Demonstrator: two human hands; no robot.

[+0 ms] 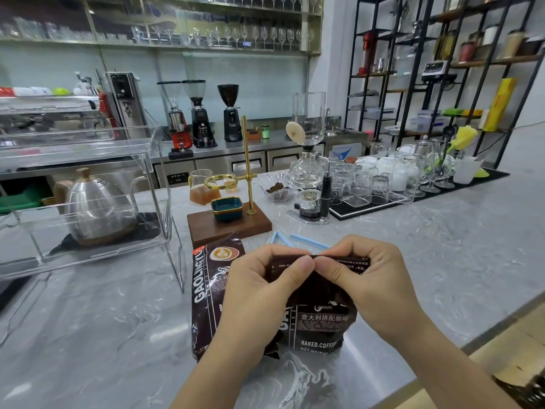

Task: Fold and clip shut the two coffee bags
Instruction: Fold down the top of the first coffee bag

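Observation:
Two dark brown coffee bags stand on the grey marble counter in front of me. The right coffee bag point(320, 320) has its top folded over, and both hands pinch that fold: my left hand point(262, 287) on its left half, my right hand point(368, 281) on its right half, thumbs meeting at the middle. The left coffee bag point(206, 293) stands just behind my left hand, its top unfolded and partly hidden by that hand. Two light blue clips point(298, 240) lie on the counter just beyond the bags, one spread open in a V, the other a straight bar.
A wooden drip stand point(228, 225) with a brass pole and a teal dish sits right behind the bags. A clear acrylic case point(88, 202) holding a steel kettle is at left. A siphon brewer point(309, 178) and a mat of glasses point(383, 181) stand at right. The counter edge runs along the lower right.

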